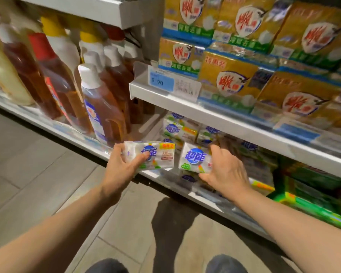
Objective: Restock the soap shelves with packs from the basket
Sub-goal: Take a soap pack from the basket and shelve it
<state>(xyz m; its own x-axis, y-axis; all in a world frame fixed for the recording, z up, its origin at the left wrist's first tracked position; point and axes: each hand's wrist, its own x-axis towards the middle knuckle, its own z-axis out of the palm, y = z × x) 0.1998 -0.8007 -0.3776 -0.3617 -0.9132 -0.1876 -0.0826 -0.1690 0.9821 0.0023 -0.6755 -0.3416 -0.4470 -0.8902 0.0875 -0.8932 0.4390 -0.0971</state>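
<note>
Fingers [144, 157] of the left hand [120, 166] curl round one white soap pack [156, 154]; the right hand [226, 172] grips another pack [193, 160]. Both lie sideways, just before the bottom shelf [165, 177], the right one nearer in.

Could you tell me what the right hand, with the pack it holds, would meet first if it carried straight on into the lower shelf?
Most likely the white soap packs already stacked behind it: the right hand points its own pack into that row, though depth is hard to judge.
</note>
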